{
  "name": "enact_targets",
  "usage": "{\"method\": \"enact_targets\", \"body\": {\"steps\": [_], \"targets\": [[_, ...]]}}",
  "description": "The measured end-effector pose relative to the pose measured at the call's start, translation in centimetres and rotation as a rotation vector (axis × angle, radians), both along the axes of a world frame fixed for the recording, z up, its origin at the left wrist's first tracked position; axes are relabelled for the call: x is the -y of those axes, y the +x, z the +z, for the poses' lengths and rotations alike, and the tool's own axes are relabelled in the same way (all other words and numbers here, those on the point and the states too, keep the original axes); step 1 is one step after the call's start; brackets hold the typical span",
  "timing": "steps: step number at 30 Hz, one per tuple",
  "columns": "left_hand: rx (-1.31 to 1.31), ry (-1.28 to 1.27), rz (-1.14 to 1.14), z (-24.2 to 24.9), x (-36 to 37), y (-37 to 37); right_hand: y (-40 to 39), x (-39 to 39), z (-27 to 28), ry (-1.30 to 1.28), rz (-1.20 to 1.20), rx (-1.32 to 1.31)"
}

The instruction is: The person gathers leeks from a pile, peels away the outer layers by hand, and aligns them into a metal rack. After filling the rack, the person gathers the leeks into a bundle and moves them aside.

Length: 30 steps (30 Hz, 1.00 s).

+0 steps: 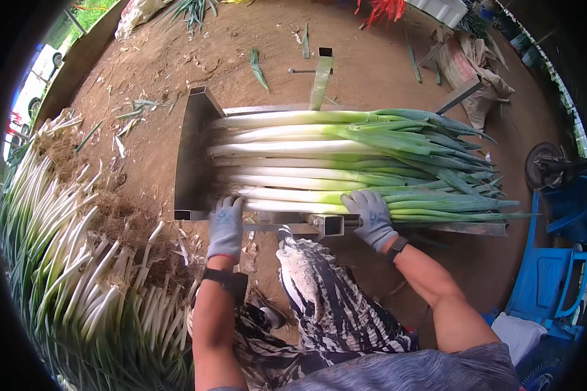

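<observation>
A layer of long green onions (287,148) lies across a metal rack, white root ends to the left and green leaves to the right. The root ends sit against the rack's upright metal end plate (192,156). My left hand (225,228), in a grey glove, has its fingers curled over the white end of the nearest stalks, close to the plate. Farther right, my gloved right hand (372,220) grips the same near stalks where white turns green, its thumb pointing left. The undersides of the stalks at both hands are hidden.
A large heap of green onions (78,280) with roots covers the ground at left. Metal posts (321,78) rise on the rack's far side. A blue plastic chair (548,280) stands at right, and a woven sack (466,72) lies at back right. Loose leaves litter the dirt floor.
</observation>
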<state>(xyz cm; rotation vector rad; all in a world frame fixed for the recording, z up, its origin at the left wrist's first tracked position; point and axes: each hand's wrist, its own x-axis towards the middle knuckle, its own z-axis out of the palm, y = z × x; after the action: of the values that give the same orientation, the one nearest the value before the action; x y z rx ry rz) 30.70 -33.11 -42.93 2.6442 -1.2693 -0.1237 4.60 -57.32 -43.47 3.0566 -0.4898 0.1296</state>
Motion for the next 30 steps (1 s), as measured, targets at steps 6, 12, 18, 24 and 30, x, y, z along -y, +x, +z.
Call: {"method": "enact_targets", "body": {"steps": [6, 12, 18, 24, 30], "targets": [[0.01, 0.013, -0.053, 0.7, -0.4, 0.3, -0.8, -0.8, 0.9, 0.065, 0.078, 0.093], [-0.035, 0.05, -0.052, 2.1, 0.2, 0.4, -2.5, -1.7, 1.3, 0.086, 0.039, 0.125], [0.006, 0.03, -0.066, 1.9, 0.4, 1.2, -0.6, 0.4, 2.2, 0.024, 0.107, 0.124], [0.306, -0.334, 0.021, 7.3, 2.8, 1.0, 4.5, 5.2, 10.4, -0.039, 0.166, 0.212], [0.052, -0.345, -0.031, 6.4, 3.8, 0.7, 5.2, 6.6, 8.0, -0.143, 0.13, 0.151]]}}
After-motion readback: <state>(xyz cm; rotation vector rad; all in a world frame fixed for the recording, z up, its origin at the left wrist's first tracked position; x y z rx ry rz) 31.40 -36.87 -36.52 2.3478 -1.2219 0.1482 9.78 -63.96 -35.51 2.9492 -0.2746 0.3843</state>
